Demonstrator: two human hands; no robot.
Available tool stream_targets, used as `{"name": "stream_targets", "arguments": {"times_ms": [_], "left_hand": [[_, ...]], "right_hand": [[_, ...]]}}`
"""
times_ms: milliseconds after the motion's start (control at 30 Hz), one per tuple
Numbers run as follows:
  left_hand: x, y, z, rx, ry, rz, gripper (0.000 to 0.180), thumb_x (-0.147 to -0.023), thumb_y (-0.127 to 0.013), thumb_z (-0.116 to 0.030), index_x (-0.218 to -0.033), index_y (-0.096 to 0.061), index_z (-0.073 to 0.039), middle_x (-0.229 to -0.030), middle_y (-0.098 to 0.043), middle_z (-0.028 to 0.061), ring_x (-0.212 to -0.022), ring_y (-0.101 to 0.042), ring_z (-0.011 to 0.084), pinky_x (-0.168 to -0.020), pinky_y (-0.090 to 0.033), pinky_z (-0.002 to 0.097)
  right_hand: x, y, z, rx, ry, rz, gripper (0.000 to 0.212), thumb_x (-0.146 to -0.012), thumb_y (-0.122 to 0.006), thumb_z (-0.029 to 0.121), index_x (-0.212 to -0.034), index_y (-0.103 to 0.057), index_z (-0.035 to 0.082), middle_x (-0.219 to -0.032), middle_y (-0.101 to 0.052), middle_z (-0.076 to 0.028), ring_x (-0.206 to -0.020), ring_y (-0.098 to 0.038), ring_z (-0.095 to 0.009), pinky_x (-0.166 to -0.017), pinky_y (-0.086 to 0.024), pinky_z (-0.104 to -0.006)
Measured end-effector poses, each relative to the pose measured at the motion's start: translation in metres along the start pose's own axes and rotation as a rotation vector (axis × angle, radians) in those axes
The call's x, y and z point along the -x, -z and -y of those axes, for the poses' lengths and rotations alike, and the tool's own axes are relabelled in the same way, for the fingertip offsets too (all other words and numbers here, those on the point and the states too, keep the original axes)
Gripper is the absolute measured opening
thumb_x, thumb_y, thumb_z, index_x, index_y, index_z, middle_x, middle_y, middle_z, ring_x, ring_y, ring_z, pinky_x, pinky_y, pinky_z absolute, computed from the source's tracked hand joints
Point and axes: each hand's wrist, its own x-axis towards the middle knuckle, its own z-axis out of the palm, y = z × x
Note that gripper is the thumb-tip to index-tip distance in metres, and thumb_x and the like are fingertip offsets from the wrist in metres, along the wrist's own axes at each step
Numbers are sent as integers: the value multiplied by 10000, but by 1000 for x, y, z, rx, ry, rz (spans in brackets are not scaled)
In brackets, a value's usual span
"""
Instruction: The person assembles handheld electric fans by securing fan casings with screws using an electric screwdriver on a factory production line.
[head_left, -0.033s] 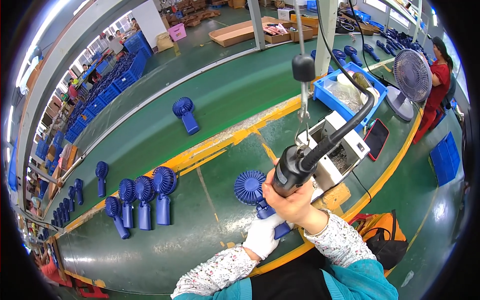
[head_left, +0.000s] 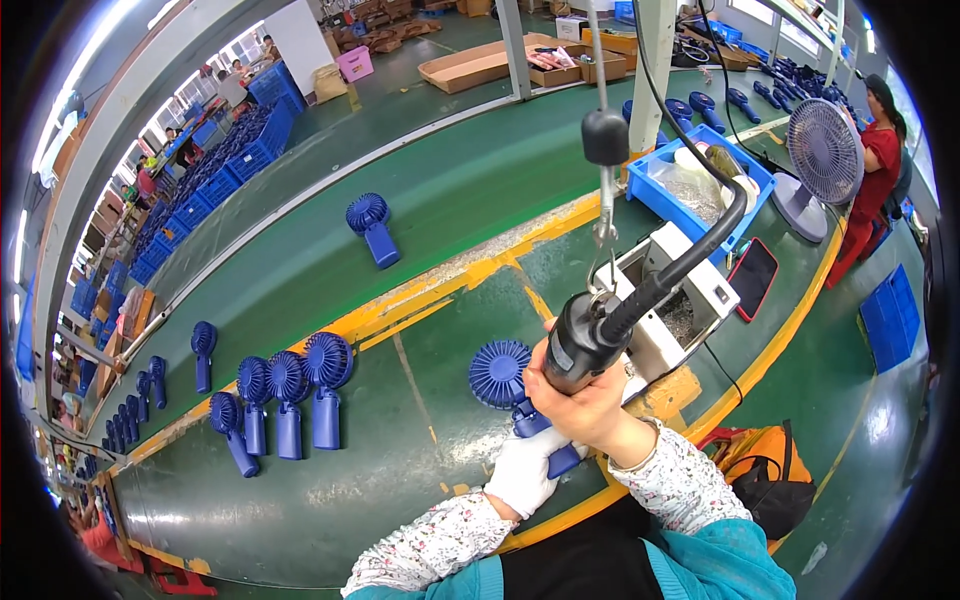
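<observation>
My left hand (head_left: 524, 474), in a white glove, is wrapped round the handle of a blue handheld fan (head_left: 501, 374), whose round head lies on the green bench to the hand's far side. My right hand (head_left: 590, 400), bare, is closed round a black electric screwdriver (head_left: 578, 340). It hangs by a hook from a metal suspension line (head_left: 606, 190), and a thick black cable leaves its top. Its tip is hidden behind my right hand, over the fan's handle. Left of my hands, several more blue handheld fans (head_left: 289, 380) stand in a row on the bench.
Just beyond my right hand sits a white metal box (head_left: 715, 287) with small screws inside. Farther back are a blue crate (head_left: 640, 183) of bags, a red-edged phone (head_left: 752, 278) and a desk fan (head_left: 825, 142). A single handheld fan (head_left: 372, 228) lies on the green belt.
</observation>
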Motion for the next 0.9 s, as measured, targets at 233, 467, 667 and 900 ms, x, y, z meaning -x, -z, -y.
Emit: {"name": "stream_targets", "arguments": {"times_ms": [233, 467, 667, 900], "left_hand": [[-7, 4, -9, 1348, 795, -3, 150, -817, -624, -25, -962, -594, -48, -814, -620, 100, -743, -616, 248, -715, -499, 355], [-10, -1, 2, 1934, 823, -15, 176, -831, -577, 1, -999, -526, -16, -870, -562, 104, -804, -550, 224, -731, -470, 354], [-7, 1, 3, 2014, 735, -20, 296, -723, -612, -29, -1003, -516, -46, -868, -554, 104, -787, -546, 269, -742, -473, 407], [-1, 3, 14, 2263, 356, 393, 389, -590, -665, -129, -945, -524, -52, -736, -510, 72, -662, -491, 246, -586, -374, 366]], "right_hand": [[-8, 13, 8, -35, 17, 163, 537, -756, -626, -126, -1223, -377, -36, -823, -592, -112, -691, -591, -139, -588, -501, -259], [-30, 27, 22, 272, 175, -232, 436, -786, -578, -142, -1178, -408, -53, -824, -575, -67, -637, -555, -90, -543, -455, -214], [-34, 15, 24, 221, 103, -216, 450, -798, -579, -124, -1195, -393, -21, -824, -562, -77, -641, -553, -105, -595, -468, -236], [-30, 14, 31, -95, 22, -294, 484, -859, -566, -2, -1287, -342, -34, -756, -549, -81, -598, -551, -130, -574, -474, -249]]}}
